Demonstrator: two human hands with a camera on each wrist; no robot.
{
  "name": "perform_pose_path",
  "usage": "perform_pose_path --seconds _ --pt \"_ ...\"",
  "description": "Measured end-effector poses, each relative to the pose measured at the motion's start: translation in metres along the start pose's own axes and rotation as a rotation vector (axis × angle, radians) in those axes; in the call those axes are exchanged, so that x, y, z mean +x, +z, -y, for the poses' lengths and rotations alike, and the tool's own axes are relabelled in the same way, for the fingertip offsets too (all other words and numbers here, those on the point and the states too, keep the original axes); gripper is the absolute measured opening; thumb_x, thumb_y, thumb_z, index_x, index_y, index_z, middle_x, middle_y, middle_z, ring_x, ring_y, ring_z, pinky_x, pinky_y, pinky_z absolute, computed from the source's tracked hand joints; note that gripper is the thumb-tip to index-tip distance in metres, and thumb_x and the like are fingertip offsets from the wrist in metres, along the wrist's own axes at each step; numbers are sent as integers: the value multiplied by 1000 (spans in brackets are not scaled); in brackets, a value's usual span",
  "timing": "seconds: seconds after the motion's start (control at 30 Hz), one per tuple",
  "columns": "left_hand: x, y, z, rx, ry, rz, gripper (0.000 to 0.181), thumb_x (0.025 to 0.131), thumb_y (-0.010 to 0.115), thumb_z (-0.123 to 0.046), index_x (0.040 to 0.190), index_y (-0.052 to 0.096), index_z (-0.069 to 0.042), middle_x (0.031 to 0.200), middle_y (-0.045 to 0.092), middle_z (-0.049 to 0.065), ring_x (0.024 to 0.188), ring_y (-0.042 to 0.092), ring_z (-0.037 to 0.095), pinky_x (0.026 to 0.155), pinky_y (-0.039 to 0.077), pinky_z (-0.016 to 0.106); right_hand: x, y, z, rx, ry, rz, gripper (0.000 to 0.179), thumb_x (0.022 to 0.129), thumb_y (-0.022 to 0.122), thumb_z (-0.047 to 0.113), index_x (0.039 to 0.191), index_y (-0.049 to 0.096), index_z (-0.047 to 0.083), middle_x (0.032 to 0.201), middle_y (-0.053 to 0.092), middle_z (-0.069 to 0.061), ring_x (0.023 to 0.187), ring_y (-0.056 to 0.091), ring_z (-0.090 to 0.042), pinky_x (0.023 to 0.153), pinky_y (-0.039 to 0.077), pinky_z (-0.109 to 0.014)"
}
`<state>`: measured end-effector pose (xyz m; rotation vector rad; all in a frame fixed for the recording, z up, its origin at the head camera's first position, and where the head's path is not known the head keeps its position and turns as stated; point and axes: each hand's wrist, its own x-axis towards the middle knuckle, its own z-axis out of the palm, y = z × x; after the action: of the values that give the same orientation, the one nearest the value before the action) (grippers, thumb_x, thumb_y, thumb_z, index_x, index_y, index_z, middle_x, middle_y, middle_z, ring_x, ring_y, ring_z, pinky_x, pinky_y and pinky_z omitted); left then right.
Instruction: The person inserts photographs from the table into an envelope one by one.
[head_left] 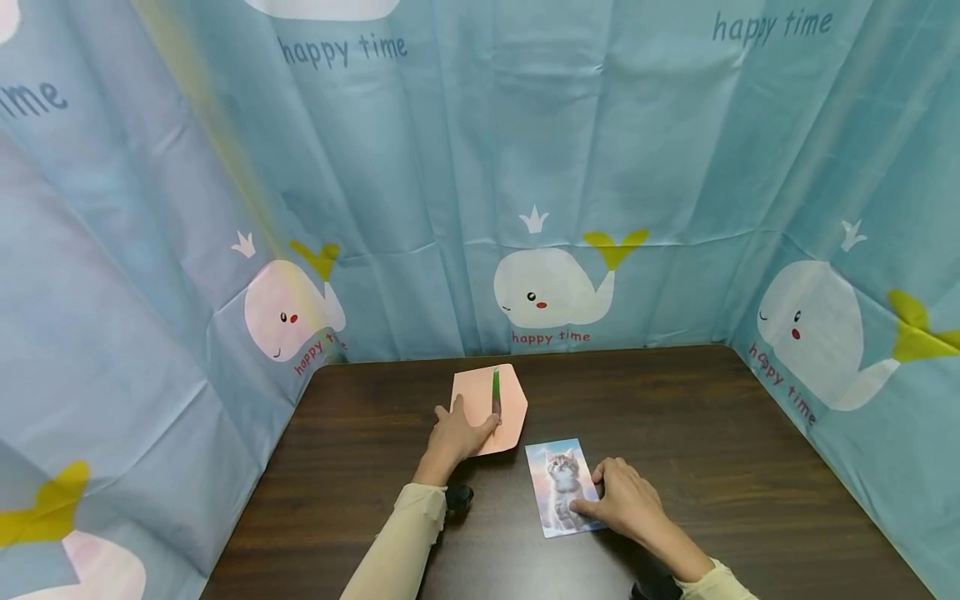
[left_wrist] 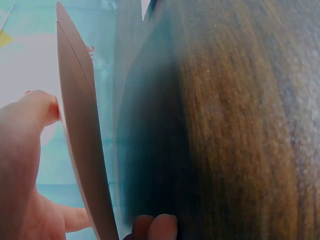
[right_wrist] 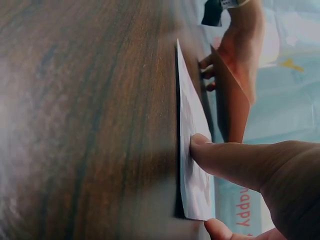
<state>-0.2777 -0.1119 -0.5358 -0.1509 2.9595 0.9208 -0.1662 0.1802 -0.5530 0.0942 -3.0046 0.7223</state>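
Note:
My left hand point(head_left: 453, 437) grips a pale pink envelope point(head_left: 474, 390) near the back of the table, thumb on its face and fingers at its left and underside. The envelope's pointed flap end faces right, and a narrow green streak point(head_left: 496, 387) runs along its face above my thumb. In the left wrist view the envelope point(left_wrist: 80, 110) stands off the wood. Nearer and to the right, my right hand point(head_left: 628, 500) pinches a kitten picture card point(head_left: 551, 483) by its right side. The right wrist view has the thumb point(right_wrist: 225, 157) pressed on the card's face, with a fingertip at its edge.
The dark wooden table point(head_left: 337, 500) meets a light blue curtain point(head_left: 405, 292) printed with whales at the back and both sides. Both forearms wear pale sleeves, and a black wrist device point(head_left: 459, 499) sits by the left cuff.

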Motion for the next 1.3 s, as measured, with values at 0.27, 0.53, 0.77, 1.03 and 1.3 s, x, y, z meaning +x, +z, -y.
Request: perform_pose_path --seconds 0.27,0.53,0.77,1.03,1.3 --pt "-1 3 3 1 -12 23 103 84 59 -72 160 26 -11 148 29 33 108 58 51 89 48 61 -3 3 1 12 2 23 57 65 90 52 94 54 18 73 48 6 63 46 -13 55 36 -33" --pt "1 3 3 14 -9 6 103 83 59 -72 159 28 -10 141 35 32 100 60 47 87 49 59 -3 1 4 61 -9 34 49 71 90 39 96 54 18 67 51 12 56 47 -9 51 37 -32" --pt "2 -1 0 4 -14 16 104 83 59 -73 159 27 -12 145 33 32 106 58 49 90 48 60 7 -7 -5 272 -114 114 30 86 79 14 108 61 5 64 58 10 55 50 -6 55 41 -26" --pt "1 -2 -1 4 -14 18 104 82 60 -73 159 28 -11 144 33 32 106 58 50 90 47 61 18 -25 -11 484 -144 205 29 92 72 15 114 65 -2 62 62 1 46 42 -4 49 36 -24" --pt "1 -2 -1 10 -15 18 104 83 60 -72 159 27 -10 144 33 33 105 59 51 89 48 61 38 -37 -8 468 -129 64 24 93 72 12 114 67 2 61 61 5 47 41 -4 52 35 -24"
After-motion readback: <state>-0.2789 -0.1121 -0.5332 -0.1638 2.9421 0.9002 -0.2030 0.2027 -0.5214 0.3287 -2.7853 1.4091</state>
